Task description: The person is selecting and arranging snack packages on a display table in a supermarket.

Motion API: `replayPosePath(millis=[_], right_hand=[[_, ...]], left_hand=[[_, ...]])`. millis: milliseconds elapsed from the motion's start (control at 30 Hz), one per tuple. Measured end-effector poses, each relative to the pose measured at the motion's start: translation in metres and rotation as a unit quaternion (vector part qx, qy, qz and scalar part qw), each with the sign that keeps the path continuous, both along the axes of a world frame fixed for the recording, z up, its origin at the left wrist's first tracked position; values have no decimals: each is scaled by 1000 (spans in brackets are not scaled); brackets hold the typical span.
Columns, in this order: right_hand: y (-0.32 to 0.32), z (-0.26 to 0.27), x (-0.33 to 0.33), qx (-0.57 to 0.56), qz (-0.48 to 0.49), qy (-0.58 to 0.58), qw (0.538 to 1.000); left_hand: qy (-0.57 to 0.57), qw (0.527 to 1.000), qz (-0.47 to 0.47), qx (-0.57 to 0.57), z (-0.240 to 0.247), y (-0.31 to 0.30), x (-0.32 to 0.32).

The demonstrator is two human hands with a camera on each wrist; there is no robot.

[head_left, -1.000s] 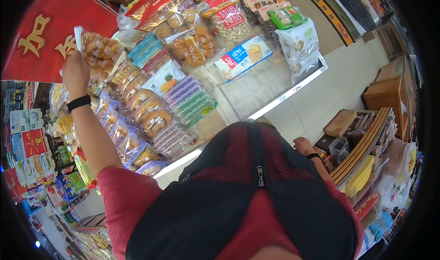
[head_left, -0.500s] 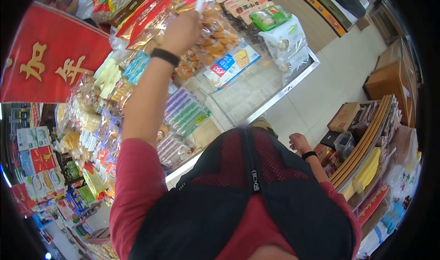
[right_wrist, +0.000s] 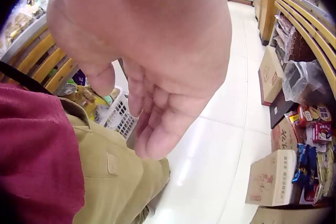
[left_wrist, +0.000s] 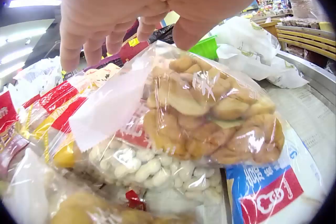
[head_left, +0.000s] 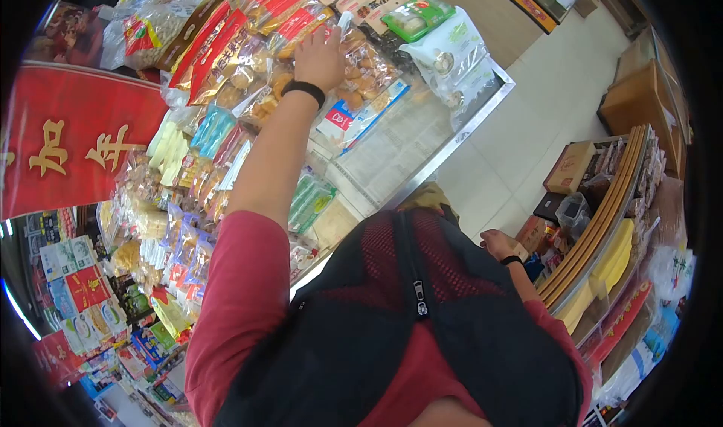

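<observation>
My left hand (head_left: 321, 59) is over the display counter with its fingers spread, right beside a clear bag of small brown bread rolls (head_left: 369, 69). In the left wrist view the fingers reach past the bag's top edge and none curl round it. That bag lies across a bag of pale peanuts (left_wrist: 149, 170) and overlaps a blue-and-white packet (left_wrist: 286, 195) with a red label. Down at my side hangs my right hand (head_left: 501, 244), its fingers loosely curled around nothing.
Red-and-clear snack bags (head_left: 218, 58) fill the counter's far side. A white pouch (head_left: 446, 54) and a green-topped pack (head_left: 416, 16) sit near its metal edge (head_left: 452, 137). On my right is a slatted wooden shelf (head_left: 602, 224). Cardboard boxes (right_wrist: 273, 176) stand by the floor.
My left hand carried the bread-roll bag from the left across to the peanuts, laid it down and let go. My right hand stays low at my side.
</observation>
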State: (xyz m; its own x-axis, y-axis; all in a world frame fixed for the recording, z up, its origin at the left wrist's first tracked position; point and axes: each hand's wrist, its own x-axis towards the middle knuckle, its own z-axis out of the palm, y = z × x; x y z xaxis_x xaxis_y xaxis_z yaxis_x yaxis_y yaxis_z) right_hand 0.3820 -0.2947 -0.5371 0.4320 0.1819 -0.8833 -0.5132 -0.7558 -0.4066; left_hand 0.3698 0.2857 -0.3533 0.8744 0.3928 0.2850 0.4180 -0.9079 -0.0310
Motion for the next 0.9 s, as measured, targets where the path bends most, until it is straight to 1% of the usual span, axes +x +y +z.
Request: replayPosePath(millis=[33,67,100,133,167,200,233,267,300,367,433,467,500,533,567,633,667,733,767,800,867,900], right_hand=[[3,0,3,12,10,-7,1000],[-9,-22,11,74,143,-76,984],[-13,-31,19,97,127,-87,983],[-12,-44,23,124,113,-91,982],[-15,-62,30,126,125,-114,978],[-13,-65,35,157,85,-87,980],[3,-49,38,105,33,-29,993],[37,-7,36,39,-49,1,998],[39,-10,39,39,-36,3,999],[60,12,39,54,-16,-12,998],[78,21,51,71,19,-8,997],[89,27,55,90,43,0,995],[100,34,59,86,54,-3,995],[115,47,64,97,91,-15,991],[130,61,68,109,129,-29,985],[160,86,70,114,158,-50,980],[173,95,71,145,181,-64,971],[198,115,67,201,214,-83,952],[207,122,62,201,220,-87,951],[216,128,57,226,241,-96,939],[232,137,44,257,288,-104,917],[240,142,34,258,289,-106,916]], left_hand=[[30,999,-7,21,1,-2,-10],[-4,1000,-12,15,4,-7,-22],[4,1000,0,17,5,-10,-33],[-53,998,-24,-13,6,-11,-50],[-104,993,-46,-41,8,-11,-71],[-151,986,-47,-52,12,-18,-95],[-132,989,-32,-51,12,-23,-129],[-135,985,8,-104,13,-29,-158],[-145,975,47,-159,14,-37,-184],[-108,967,145,-182,-10,-51,-245],[-33,943,216,-251,-22,-75,-284],[-39,940,225,-254,-34,-85,-296],[-14,953,190,-237,-48,-97,-305],[10,963,154,-220,-57,-107,-310],[4,961,162,-223,-60,-117,-309],[100,975,165,-114,-63,-133,-301],[117,970,178,-120,-68,-135,-298],[110,970,179,-125,-66,-137,-292],[111,970,173,-129,-64,-138,-290],[106,970,177,-129,-66,-139,-288],[118,953,169,-222,-67,-137,-285],[115,954,169,-221,-66,-137,-285]])
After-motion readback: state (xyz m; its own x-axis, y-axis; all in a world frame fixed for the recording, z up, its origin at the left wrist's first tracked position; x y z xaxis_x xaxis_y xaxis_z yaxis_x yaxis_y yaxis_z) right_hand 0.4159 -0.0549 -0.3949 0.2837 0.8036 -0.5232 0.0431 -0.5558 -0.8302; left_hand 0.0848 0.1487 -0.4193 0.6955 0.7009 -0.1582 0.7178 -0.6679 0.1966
